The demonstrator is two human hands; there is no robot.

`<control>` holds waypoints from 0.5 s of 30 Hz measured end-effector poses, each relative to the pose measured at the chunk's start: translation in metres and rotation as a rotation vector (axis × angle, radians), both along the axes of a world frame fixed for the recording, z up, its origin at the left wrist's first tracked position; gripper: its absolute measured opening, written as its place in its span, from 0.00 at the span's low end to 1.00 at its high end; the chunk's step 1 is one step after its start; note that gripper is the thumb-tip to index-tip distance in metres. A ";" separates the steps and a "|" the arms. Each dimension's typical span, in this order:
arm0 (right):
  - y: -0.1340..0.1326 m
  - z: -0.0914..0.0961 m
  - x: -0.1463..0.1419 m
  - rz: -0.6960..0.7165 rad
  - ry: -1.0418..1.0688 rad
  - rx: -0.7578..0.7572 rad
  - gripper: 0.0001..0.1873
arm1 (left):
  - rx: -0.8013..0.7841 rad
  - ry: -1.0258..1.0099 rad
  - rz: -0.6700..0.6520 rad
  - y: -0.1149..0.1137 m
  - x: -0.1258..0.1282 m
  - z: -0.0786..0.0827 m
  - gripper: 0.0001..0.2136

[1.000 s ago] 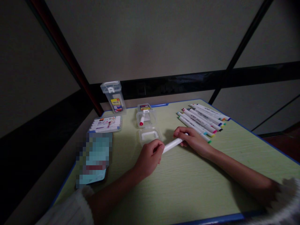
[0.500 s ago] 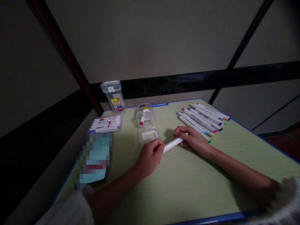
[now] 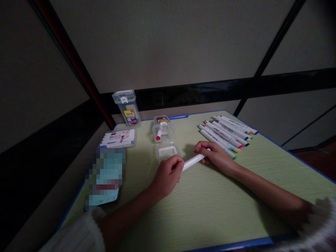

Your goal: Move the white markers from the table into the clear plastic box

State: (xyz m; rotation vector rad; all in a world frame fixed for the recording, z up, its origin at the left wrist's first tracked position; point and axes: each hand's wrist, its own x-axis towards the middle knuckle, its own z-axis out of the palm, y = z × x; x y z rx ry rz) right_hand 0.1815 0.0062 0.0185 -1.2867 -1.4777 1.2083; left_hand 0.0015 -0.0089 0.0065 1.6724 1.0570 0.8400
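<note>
Head view: table [image 3: 225, 210], pale green top, blue edging, pushed near a grey panelled wall [image 3: 168, 52] with a dark band across it

Left hand [image 3: 166, 177]: fingers curled in, nearly a fist, closed round the near-left end of 1 white marker [image 3: 194, 161]; that end hidden in the grip

Right hand [image 3: 215, 156]: partly curled, thumb and fingers pinching the far-right end of the same marker. Marker thus spans the gap between both hands, over the middle of the table, slanting from lower left to upper right. Pale sleeve [image 3: 76, 232] on the left arm, another at the right edge

Just beyond: clear box [image 3: 170, 135] on its side, mouth toward the person, lid [image 3: 158, 151] folded out on the table. 1 red-tipped marker [image 3: 159, 133] seems to lie inside

Right of the hands: loose row of white markers [image 3: 223, 134], coloured ends, lying side by side

Left: tall clear box [image 3: 130, 109] upright, lid on; flat pen pack [image 3: 119, 137] in front; nearer still, a teal item [image 3: 109, 178], mostly pixelated, cannot tell what
</note>
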 end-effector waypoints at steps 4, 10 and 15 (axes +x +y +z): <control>0.000 0.000 0.000 -0.010 0.025 -0.010 0.09 | -0.018 -0.041 0.002 0.000 0.000 0.000 0.07; 0.003 -0.006 0.002 -0.024 0.059 -0.008 0.11 | -0.023 -0.091 0.047 0.002 0.001 0.002 0.03; 0.003 -0.007 0.002 -0.025 0.070 -0.004 0.12 | -0.043 -0.126 0.085 0.002 0.002 0.004 0.02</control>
